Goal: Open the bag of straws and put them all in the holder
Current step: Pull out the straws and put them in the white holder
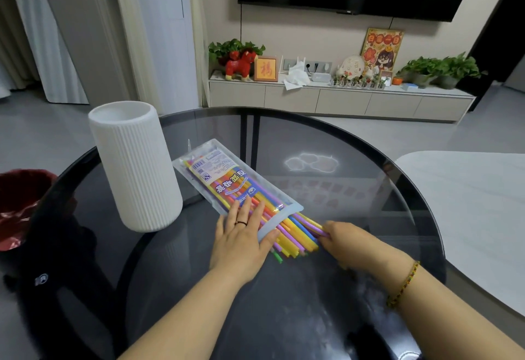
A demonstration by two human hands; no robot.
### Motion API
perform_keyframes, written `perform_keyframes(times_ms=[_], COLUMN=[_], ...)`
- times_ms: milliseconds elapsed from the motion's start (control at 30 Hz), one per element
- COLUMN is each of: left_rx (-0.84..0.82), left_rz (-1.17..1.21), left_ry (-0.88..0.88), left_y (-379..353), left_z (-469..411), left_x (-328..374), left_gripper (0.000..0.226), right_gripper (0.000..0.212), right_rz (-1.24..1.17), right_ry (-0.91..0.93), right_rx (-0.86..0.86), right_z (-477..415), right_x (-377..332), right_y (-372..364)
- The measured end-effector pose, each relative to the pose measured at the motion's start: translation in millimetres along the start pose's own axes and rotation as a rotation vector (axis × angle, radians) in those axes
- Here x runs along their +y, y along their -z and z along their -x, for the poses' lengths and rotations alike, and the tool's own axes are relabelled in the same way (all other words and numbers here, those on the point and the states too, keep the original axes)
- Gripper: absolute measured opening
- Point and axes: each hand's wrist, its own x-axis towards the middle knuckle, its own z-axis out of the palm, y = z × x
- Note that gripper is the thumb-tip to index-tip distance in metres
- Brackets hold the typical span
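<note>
Head view: bag (pixel 227 180) lies upper left to lower right, left hand (pixel 241 237) pressing it with straight fingers (pixel 245 209), right hand (pixel 350 243) pinching straws (pixel 298 233) that poke from its lower-right mouth.

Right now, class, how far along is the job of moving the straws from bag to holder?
Done: the bag is open, with straws poking out of its near end. In hand: the left hand presses the bag flat while the right hand grips the straw ends. Left: no straws show in the white holder, so all need moving.
</note>
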Motion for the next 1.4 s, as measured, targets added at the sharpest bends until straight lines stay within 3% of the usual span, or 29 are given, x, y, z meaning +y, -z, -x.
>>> perform_keyframes(times_ms=[167,333,433,567,667,900,1000,1400], left_rx=[-0.004,-0.007,-0.011,-0.009,-0.006,-0.005,0.001,-0.011], left_rz=[-0.006,-0.022,-0.027,-0.039,-0.045,-0.053,-0.053,-0.058], left_ry=[-0.003,-0.004,-0.003,0.001,0.001,-0.002,-0.004,0.006], left_y=[0,-1,-1,-1,-1,-2,-2,-2], left_z=[0,0,0,0,0,0,0,-1], left_x=[1,1,1,1,2,1,1,1], left_gripper=[0.064,0.064,0.065,0.065,0.064,0.064,0.063,0.064], right_gripper=[0.031,0.008,0.007,0.024,0.012,0.022,0.010,0.006], right_rz=[0.005,-0.179,-0.191,-0.104,-0.120,-0.297,-0.399,-0.181], right_ry=[-0.020,-0.076,-0.056,0.016,0.013,-0.021,-0.010,-0.010], right_rx=[-0.023,-0.146,-0.127,-0.078,-0.086,-0.221,-0.285,-0.251], right_z=[14,3,-2,0,4,6,8,53], right_x=[15,6,0,7,11,9,10,40], right_y=[3,7,9,8,9,15,15,23])
